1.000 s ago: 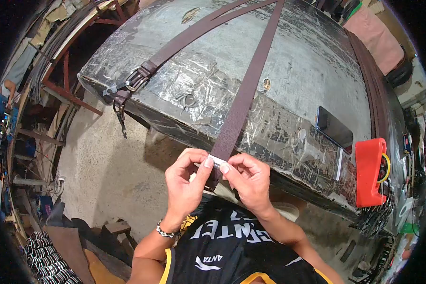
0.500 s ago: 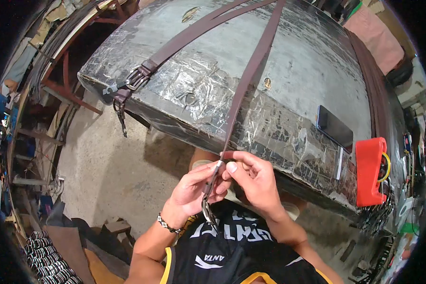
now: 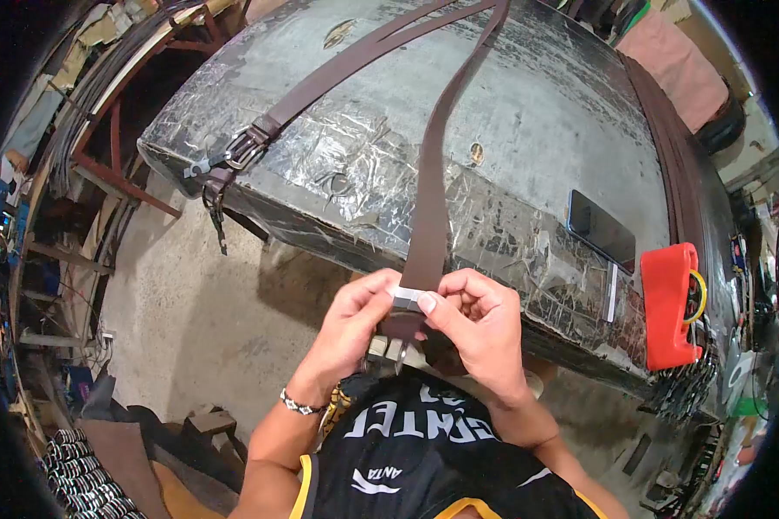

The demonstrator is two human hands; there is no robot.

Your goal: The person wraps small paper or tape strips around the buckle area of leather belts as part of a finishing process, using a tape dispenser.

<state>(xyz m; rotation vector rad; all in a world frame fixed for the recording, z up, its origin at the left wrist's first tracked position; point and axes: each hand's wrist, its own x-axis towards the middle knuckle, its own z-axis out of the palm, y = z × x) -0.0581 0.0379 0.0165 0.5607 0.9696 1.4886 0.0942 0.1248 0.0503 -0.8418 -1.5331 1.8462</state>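
Note:
A dark brown belt [image 3: 428, 208] runs from the far side of the worktable [image 3: 545, 121] over its near edge to my hands. Across its end lies a narrow white strip [image 3: 410, 296]. My left hand [image 3: 350, 324] pinches the belt's left edge at this strip. On the right edge, my right hand [image 3: 483, 327] grips with thumb and fingers, the thumb tip on the strip's end. Below the fingers hangs the belt's buckle end [image 3: 396, 353], partly hidden and hard to make out against the clothing. A second brown belt [image 3: 312, 91] with a metal buckle [image 3: 247, 147] lies to the left.
On the table's right are a phone [image 3: 601, 229], a thin white strip [image 3: 612, 292] and a red holder [image 3: 669, 307] with a yellow ring. Several brown straps [image 3: 666, 147] drape farther right. Striped rolls [image 3: 86, 476] sit at lower left, beside leather pieces [image 3: 121, 450].
The belt has turned from edge-on to flat, its broad face showing. Both hands have shifted to its two edges, and the white strip now lies crosswise between them.

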